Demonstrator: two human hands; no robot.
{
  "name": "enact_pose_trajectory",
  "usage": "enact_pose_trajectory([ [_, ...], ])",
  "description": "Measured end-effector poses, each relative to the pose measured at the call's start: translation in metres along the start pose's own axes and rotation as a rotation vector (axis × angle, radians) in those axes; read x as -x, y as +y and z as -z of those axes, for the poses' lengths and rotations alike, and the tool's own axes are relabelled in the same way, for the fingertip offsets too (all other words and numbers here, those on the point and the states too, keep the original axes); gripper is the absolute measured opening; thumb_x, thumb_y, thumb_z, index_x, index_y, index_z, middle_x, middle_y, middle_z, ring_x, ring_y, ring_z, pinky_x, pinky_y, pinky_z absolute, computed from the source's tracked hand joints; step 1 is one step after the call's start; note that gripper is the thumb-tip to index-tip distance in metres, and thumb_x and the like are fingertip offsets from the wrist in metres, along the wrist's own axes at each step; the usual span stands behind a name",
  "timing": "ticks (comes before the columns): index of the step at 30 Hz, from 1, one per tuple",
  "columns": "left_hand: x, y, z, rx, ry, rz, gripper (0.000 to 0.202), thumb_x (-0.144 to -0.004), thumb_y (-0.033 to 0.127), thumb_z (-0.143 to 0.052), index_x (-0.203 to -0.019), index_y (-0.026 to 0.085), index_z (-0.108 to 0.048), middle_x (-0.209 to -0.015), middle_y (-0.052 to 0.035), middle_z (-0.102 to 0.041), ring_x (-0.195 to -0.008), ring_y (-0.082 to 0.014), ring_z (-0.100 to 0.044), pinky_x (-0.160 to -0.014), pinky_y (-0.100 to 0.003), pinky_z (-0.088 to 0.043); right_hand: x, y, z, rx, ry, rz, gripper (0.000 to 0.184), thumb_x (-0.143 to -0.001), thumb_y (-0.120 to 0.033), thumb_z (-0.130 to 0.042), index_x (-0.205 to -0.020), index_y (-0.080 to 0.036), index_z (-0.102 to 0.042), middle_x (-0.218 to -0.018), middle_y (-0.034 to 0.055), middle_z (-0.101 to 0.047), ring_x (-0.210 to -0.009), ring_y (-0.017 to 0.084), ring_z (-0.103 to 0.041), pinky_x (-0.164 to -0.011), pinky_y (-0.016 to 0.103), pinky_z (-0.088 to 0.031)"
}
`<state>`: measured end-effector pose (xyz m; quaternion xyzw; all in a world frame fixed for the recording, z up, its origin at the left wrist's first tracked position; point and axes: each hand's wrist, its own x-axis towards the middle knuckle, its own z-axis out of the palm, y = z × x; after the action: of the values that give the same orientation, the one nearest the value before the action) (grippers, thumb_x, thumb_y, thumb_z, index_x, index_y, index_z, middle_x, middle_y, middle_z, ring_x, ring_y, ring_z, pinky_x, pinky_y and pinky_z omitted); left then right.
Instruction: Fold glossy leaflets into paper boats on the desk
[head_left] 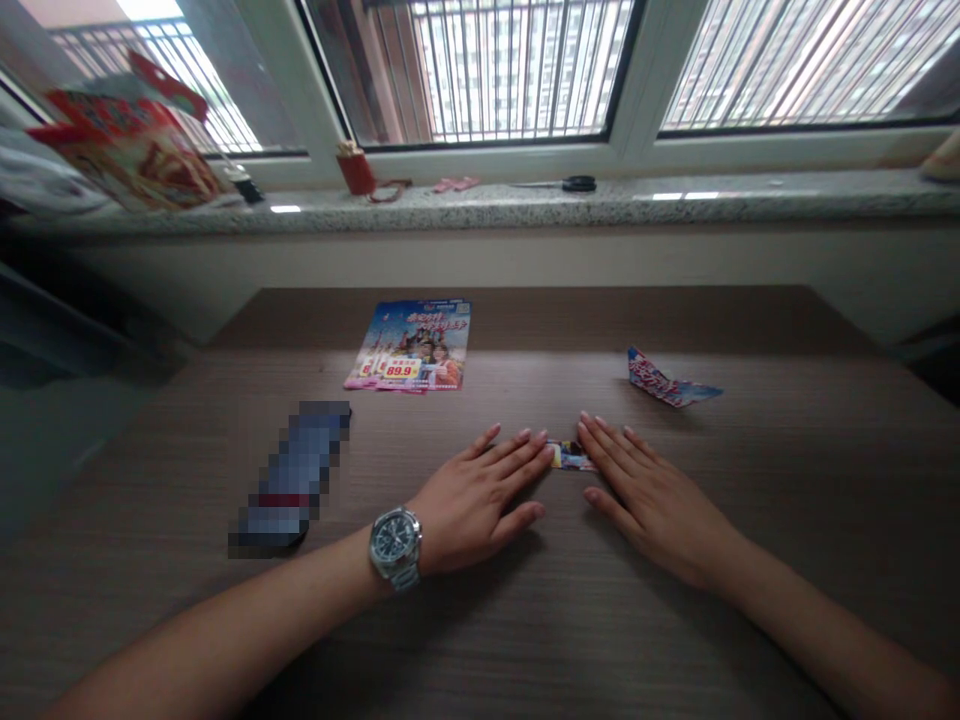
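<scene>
A small folded strip of printed paper [570,456] lies flat on the brown table [480,640]. Its left end is under the fingertips of my left hand [487,495], which rests with fingers stretched out and wears a metal watch. On the strip's right end press the fingers of my right hand [649,490], also laid out flat with the thumb apart. Both hands hide the ends of the strip. Beyond my right hand sits a folded paper piece [667,382] in blue, red and white, its two ends raised like a boat.
A stack of printed flyers [416,345] lies at the back left, with a blurred-out phone-like object [296,475] nearer me. On the granite windowsill [465,208] are scissors [577,184], a red container [355,170] and a red food bag [142,150].
</scene>
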<state>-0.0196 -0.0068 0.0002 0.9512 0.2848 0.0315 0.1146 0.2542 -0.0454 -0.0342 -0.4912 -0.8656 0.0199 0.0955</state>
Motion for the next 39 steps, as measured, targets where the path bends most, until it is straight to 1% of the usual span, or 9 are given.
enact_pose_trajectory([
  [6,-0.006,0.001,0.000,0.020,0.091,0.006,0.054,-0.105,0.048,-0.038,-0.155,0.027,-0.032,-0.161,-0.0030,-0.035,-0.149,-0.0202,-0.032,-0.127,-0.045,-0.007,-0.001,0.004,0.001,-0.062,0.019,-0.002,0.065,-0.104,-0.040,-0.040,-0.162,-0.022,-0.015,-0.164,0.0092,-0.029,-0.150,0.024,-0.029,-0.121,0.051,-0.031],
  [11,-0.013,0.003,-0.005,0.022,0.174,-0.002,0.048,-0.102,0.042,-0.048,-0.145,0.022,-0.046,-0.152,-0.0070,-0.048,-0.141,-0.0251,-0.044,-0.125,-0.050,-0.020,-0.007,0.008,0.004,-0.126,0.071,0.001,0.050,-0.103,-0.034,-0.044,-0.151,-0.019,-0.044,-0.157,0.0125,-0.044,-0.144,0.027,-0.042,-0.117,0.053,-0.037],
  [14,-0.014,0.003,-0.006,0.039,0.210,-0.009,0.046,-0.100,0.039,-0.053,-0.142,0.020,-0.050,-0.146,-0.0090,-0.055,-0.136,-0.0253,-0.049,-0.120,-0.048,-0.031,-0.010,0.007,0.008,-0.199,0.138,0.027,0.039,-0.099,-0.031,-0.054,-0.136,-0.020,-0.059,-0.145,0.0136,-0.058,-0.134,0.030,-0.053,-0.110,0.053,-0.045],
  [16,-0.015,0.003,-0.005,0.057,0.240,-0.015,0.041,-0.099,0.036,-0.055,-0.137,0.020,-0.053,-0.140,-0.0086,-0.059,-0.131,-0.0248,-0.053,-0.115,-0.046,-0.038,-0.012,0.005,0.010,-0.267,0.180,0.049,0.032,-0.099,-0.027,-0.055,-0.129,-0.021,-0.064,-0.133,0.0129,-0.066,-0.123,0.028,-0.060,-0.103,0.049,-0.051],
  [23,-0.019,0.003,-0.003,0.077,0.305,-0.034,0.025,-0.102,0.029,-0.051,-0.123,0.020,-0.062,-0.117,-0.0052,-0.070,-0.105,-0.0207,-0.064,-0.094,-0.037,-0.051,-0.014,0.000,0.011,-0.378,0.235,0.055,0.023,-0.099,-0.023,-0.055,-0.118,-0.021,-0.068,-0.113,0.0102,-0.071,-0.103,0.023,-0.066,-0.089,0.039,-0.056],
  [28,-0.017,0.003,-0.003,0.078,0.289,-0.054,0.029,-0.102,0.031,-0.054,-0.128,0.022,-0.057,-0.119,-0.0044,-0.068,-0.103,-0.0193,-0.065,-0.088,-0.033,-0.053,-0.014,-0.002,0.014,-0.416,0.246,0.036,0.022,-0.100,-0.023,-0.054,-0.116,-0.022,-0.068,-0.111,0.0090,-0.071,-0.102,0.022,-0.066,-0.089,0.039,-0.055],
  [32,-0.016,0.003,-0.002,0.064,0.247,-0.124,0.021,-0.100,0.035,-0.056,-0.115,0.020,-0.060,-0.125,-0.0046,-0.066,-0.106,-0.0208,-0.065,-0.090,-0.033,-0.054,-0.014,-0.003,0.016,-0.445,0.239,0.012,0.019,-0.100,-0.023,-0.054,-0.111,-0.022,-0.069,-0.107,0.0080,-0.072,-0.100,0.022,-0.067,-0.087,0.037,-0.056],
  [35,-0.015,0.002,-0.002,0.091,0.252,-0.137,0.016,-0.102,0.027,-0.052,-0.112,0.019,-0.061,-0.123,-0.0048,-0.067,-0.104,-0.0189,-0.066,-0.090,-0.031,-0.054,-0.013,-0.004,0.018,-0.457,0.232,0.003,0.019,-0.100,-0.024,-0.054,-0.113,-0.024,-0.068,-0.110,0.0079,-0.071,-0.102,0.022,-0.067,-0.088,0.038,-0.056],
  [39,-0.015,0.001,-0.004,0.243,0.312,-0.043,0.015,-0.102,0.021,-0.050,-0.113,0.019,-0.061,-0.112,-0.0043,-0.070,-0.098,-0.0159,-0.068,-0.087,-0.027,-0.054,-0.012,-0.006,0.021,-0.481,0.257,0.042,0.031,-0.095,-0.029,-0.063,-0.125,-0.024,-0.060,-0.124,0.0108,-0.067,-0.113,0.024,-0.064,-0.096,0.041,-0.055],
])
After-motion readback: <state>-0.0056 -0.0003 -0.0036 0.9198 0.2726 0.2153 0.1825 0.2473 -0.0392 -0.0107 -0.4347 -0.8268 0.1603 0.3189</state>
